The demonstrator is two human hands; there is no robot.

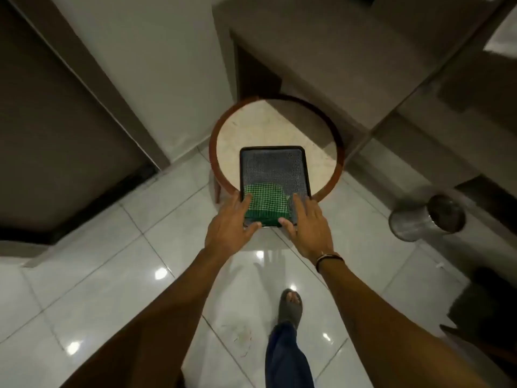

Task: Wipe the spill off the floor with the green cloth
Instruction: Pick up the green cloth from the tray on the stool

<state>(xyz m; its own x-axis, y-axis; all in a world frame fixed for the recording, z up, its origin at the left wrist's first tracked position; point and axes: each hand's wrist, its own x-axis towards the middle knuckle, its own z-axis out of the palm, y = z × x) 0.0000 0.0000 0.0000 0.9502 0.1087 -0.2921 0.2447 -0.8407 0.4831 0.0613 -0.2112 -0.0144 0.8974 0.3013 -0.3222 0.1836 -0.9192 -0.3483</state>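
Green cloth [265, 201], one, on one tray [275, 163], both hands' fingers [246, 201] spread, gripping nothing.

Dim, soft; glare on floor [112, 275]

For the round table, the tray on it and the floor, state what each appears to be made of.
Round table: pale stone-like top, matte, faintly mottled; reddish rim, probably wood. Tray: dark, likely plastic, with a dotted textured base. Floor: glossy white tiles, shown by grout lines and bright reflections.
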